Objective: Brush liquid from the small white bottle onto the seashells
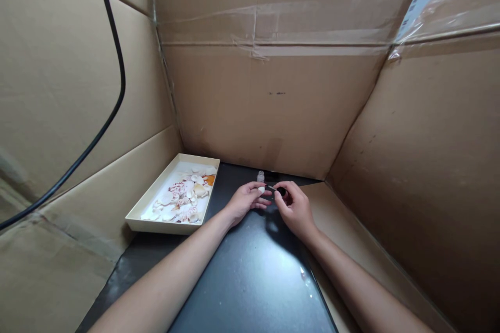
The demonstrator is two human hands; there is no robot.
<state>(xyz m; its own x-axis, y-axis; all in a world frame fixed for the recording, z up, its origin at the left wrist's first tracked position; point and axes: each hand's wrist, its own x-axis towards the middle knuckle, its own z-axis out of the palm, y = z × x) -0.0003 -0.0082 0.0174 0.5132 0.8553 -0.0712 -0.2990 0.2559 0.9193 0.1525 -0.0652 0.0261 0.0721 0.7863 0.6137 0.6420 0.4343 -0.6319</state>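
My left hand (247,199) rests on the black tabletop (250,276) and pinches a small white shell between thumb and fingertips. My right hand (294,207) holds a small black cap with a thin brush (274,189) pointing left toward that shell. A small clear bottle (260,176) stands open just behind my left fingertips. The shell itself is mostly hidden by my fingers.
A cream rectangular tray (149,214) holding several white, pink-striped and orange shells sits at the left of the tabletop. Taped cardboard walls (273,104) close in on the left, back and right. A black cable (113,26) hangs across the left wall.
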